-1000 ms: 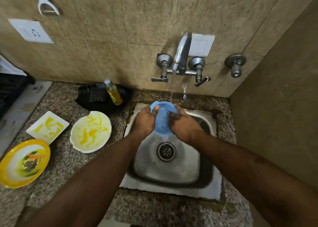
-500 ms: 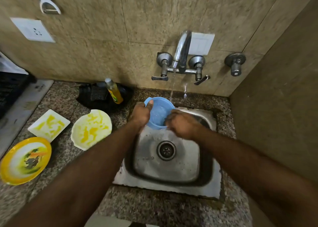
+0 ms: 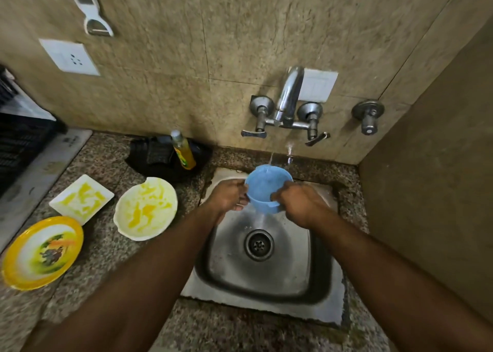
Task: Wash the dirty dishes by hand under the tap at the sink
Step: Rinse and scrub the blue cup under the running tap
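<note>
Both hands, the left hand (image 3: 229, 195) and right hand (image 3: 298, 202), are gripping the blue bowl (image 3: 266, 189) by its sides, tilting it under the tap (image 3: 289, 95) so rinse water is draining into the sink (image 3: 266, 285).

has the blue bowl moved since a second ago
Yes. The blue bowl has tipped so its opening faces up toward the tap, and water now spills from its lower edge toward the sink drain.

No text can be read: the label on the yellow bottle (image 3: 184, 153) at the counter's back edge and the marks on the pale board (image 3: 40, 170) at its left edge are too blurred.
</note>
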